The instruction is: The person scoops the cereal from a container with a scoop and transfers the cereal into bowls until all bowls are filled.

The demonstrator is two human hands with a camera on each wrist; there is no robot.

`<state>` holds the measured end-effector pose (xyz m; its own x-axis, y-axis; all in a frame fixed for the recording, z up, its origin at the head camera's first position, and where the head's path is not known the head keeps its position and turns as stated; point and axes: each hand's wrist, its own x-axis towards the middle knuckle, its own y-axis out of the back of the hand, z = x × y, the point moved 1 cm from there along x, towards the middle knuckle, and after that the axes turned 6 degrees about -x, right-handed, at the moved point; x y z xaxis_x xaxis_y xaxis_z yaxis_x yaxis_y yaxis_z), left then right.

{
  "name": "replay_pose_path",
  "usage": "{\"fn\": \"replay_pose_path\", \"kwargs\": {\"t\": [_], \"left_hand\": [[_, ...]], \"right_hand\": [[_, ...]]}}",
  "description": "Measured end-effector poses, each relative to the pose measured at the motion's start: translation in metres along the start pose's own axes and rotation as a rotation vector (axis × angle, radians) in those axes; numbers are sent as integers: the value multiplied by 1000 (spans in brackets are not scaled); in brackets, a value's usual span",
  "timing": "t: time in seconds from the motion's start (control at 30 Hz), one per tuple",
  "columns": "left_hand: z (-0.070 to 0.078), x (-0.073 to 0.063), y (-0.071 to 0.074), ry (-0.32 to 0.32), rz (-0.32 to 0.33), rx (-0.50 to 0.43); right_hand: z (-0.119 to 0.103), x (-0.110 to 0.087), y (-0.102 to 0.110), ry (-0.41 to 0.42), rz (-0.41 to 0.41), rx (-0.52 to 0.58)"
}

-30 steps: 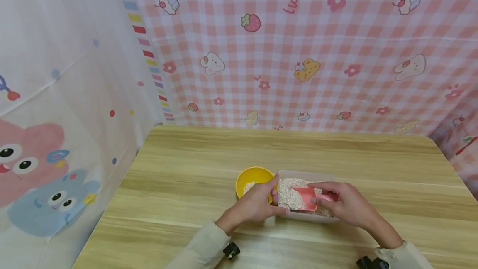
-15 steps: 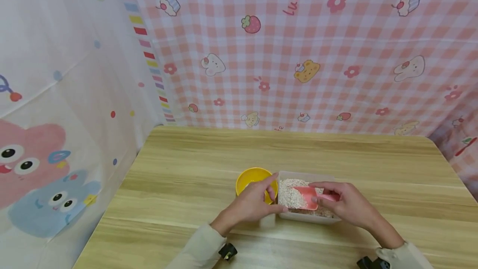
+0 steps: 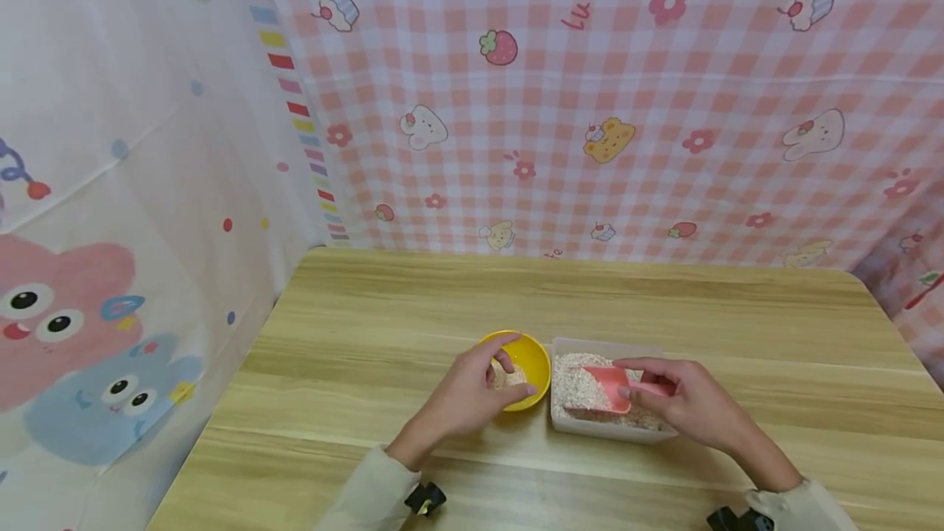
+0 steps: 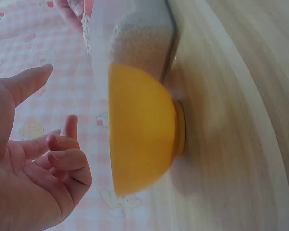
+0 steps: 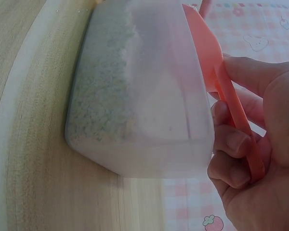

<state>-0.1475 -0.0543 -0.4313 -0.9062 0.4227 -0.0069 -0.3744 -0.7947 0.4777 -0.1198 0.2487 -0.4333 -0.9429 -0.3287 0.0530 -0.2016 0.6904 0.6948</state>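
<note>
My right hand (image 3: 689, 400) grips the handle of a coral-pink scoop (image 5: 238, 113). The scoop's head (image 3: 612, 388) lies over the pale flakes, which look like oats (image 3: 578, 379), in a translucent plastic box (image 5: 159, 110). Curled fingers and thumb wrap the handle at the box's rim in the right wrist view. Above the yellow bowl (image 4: 142, 130), my left hand (image 3: 468, 388) is held with thumb and fingers spread apart and nothing between them. The left wrist view shows a gap between that hand and the bowl's rim. Some pale flakes lie in the bowl, partly hidden by the hand.
Bowl and box stand side by side on a wood-grain table (image 3: 383, 310). Behind the table hangs a pink checked cloth (image 3: 457, 88). A white cloth with cartoon figures (image 3: 81, 326) hangs at the left.
My left hand has left the box's left edge and moved left, over the bowl. My right hand and the scoop have hardly moved.
</note>
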Motion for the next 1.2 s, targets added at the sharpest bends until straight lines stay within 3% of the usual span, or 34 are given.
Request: {"fn": "replay_pose_path", "kwargs": {"t": [0.43, 0.8, 1.03, 1.2], "left_hand": [[-13, -6, 15, -5, 61, 7], [-33, -2, 26, 32, 109, 2], [-43, 1, 27, 87, 93, 6], [-49, 4, 25, 123, 27, 6]], "right_hand": [[2, 0, 0, -8, -12, 46], [3, 1, 1, -17, -18, 67], [3, 1, 1, 1, -15, 76], [3, 1, -1, 31, -5, 79]]}}
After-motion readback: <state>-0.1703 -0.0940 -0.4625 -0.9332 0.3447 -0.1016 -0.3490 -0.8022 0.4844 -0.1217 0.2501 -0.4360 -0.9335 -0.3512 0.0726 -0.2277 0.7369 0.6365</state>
